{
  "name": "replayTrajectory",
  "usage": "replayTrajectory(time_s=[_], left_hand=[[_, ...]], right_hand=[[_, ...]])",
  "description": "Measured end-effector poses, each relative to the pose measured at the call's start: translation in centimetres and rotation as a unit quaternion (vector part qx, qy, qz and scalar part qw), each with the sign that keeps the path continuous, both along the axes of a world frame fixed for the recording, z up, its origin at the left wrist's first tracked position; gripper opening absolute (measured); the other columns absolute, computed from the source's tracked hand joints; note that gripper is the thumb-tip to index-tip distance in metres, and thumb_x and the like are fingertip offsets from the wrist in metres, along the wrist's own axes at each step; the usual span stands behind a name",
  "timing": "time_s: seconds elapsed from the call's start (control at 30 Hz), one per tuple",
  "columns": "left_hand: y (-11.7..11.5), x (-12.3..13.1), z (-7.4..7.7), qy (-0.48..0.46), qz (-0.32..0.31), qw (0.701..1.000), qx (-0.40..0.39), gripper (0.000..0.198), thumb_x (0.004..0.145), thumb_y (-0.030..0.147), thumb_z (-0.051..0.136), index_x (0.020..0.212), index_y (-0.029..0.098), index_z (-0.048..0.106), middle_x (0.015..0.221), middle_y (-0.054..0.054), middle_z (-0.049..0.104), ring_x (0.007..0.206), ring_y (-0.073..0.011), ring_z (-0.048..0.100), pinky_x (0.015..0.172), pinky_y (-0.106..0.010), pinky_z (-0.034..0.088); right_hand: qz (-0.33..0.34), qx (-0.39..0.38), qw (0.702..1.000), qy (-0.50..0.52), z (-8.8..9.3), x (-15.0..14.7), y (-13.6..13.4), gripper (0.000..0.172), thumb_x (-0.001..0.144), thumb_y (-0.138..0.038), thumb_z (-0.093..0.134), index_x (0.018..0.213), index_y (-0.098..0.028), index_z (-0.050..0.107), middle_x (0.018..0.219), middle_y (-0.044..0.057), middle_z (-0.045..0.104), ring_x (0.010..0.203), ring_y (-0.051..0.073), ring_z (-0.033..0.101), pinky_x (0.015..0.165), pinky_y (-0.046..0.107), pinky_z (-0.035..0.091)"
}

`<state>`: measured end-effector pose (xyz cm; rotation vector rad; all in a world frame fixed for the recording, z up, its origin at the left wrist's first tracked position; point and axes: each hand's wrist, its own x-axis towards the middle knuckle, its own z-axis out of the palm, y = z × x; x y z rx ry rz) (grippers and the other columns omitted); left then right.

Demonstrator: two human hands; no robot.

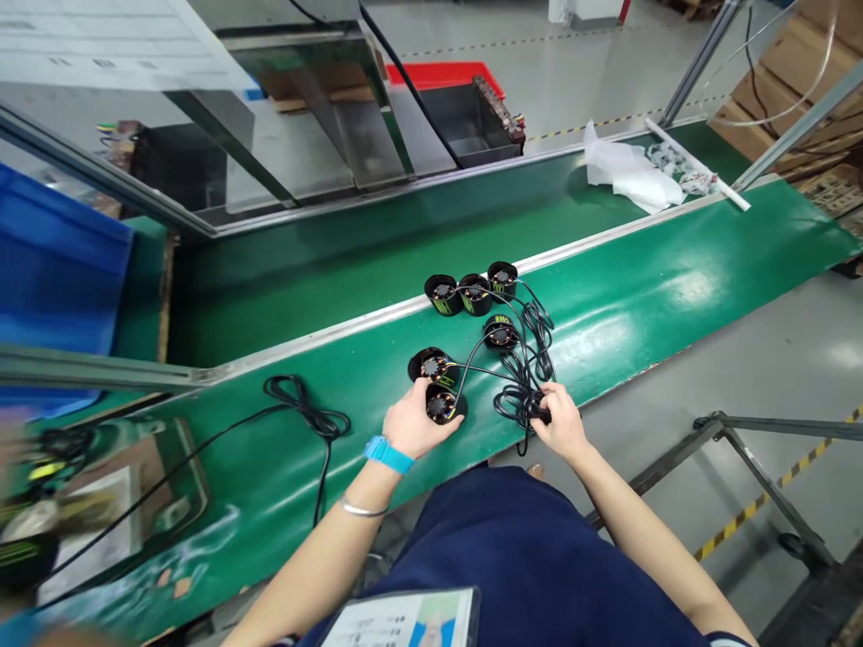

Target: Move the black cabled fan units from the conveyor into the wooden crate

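Observation:
My left hand point(407, 422) is closed around a round black fan-like unit point(441, 405) with yellow-green markings, at the front of the green bench. Touching that unit, a second black unit point(431, 367) sits just behind it. My right hand point(559, 420) grips a bundled black cable point(519, 401) near the bench's front edge. Another unit point(500, 334) stands behind the cable, and a row of three units point(475, 295) lines the pale rail. Black cords run from the units into tangled coils at the right.
A separate coiled black cable point(306, 409) lies to the left. White sheeting point(630, 175) and a white bar point(698, 166) rest at the far right. A blue bin point(60, 279) stands left. Blurred at lower left, a person's hand is near another black unit point(27, 559).

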<state>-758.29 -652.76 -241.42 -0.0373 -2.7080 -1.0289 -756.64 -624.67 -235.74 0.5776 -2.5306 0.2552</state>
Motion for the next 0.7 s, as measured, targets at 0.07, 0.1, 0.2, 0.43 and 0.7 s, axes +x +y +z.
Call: replayTrajectory(time_s=[0.07,0.1,0.2,0.43,0.7], left_hand=[[-0.1,0.9,-1.0,-0.003,0.007,1.0,0.0,0.068,0.067,0.058,0.066,0.119,0.02,0.044,0.112,-0.012,0.068,0.097,-0.0332,0.068,0.077,-0.039,0.055],[-0.1,1.1,-1.4,-0.005,0.009,1.0,0.0,0.068,0.067,0.059,0.066,0.118,0.019,0.044,0.112,-0.012,0.068,0.097,-0.0334,0.068,0.077,-0.039,0.055],[0.1,1.3,-2.1,-0.006,0.018,1.0,0.003,0.069,0.067,0.06,0.067,0.118,0.019,0.044,0.112,-0.012,0.068,0.096,-0.0335,0.068,0.077,-0.039,0.055],[-0.4,2.5,-2.9,0.027,-0.013,1.0,0.008,0.071,0.067,0.058,0.066,0.122,0.02,0.043,0.114,-0.01,0.067,0.099,-0.0306,0.067,0.081,-0.037,0.055],[-3.3,3.2,-6.1,0.031,-0.079,0.995,-0.059,0.07,0.07,0.055,0.063,0.126,0.018,0.044,0.123,-0.011,0.063,0.101,-0.0299,0.067,0.08,-0.037,0.055]], right_hand=[[0.0,-0.056,0.998,-0.008,0.4,-0.3,0.3,0.014,0.077,-0.023,0.052,0.076,-0.024,0.038,0.104,0.013,0.057,0.094,0.021,0.059,0.078,0.033,0.049],[-0.01,-0.081,0.997,-0.004,0.9,-0.5,0.2,0.017,0.077,-0.025,0.052,0.074,-0.025,0.035,0.099,0.012,0.057,0.089,0.021,0.059,0.076,0.033,0.05],[-0.03,-0.122,0.992,0.031,3.5,0.1,-0.6,0.023,0.077,-0.03,0.052,0.071,-0.026,0.029,0.093,0.009,0.057,0.084,0.021,0.059,0.075,0.035,0.051],[-0.006,-0.147,0.977,-0.155,9.5,6.2,-1.5,0.026,0.072,-0.026,0.06,0.094,-0.025,0.046,0.078,0.001,0.061,0.068,0.018,0.06,0.067,0.03,0.051],[-0.058,-0.108,0.95,-0.286,0.7,3.5,1.7,0.022,0.076,-0.04,0.061,0.08,-0.018,0.058,0.068,0.0,0.059,0.065,0.017,0.056,0.063,0.028,0.044]])
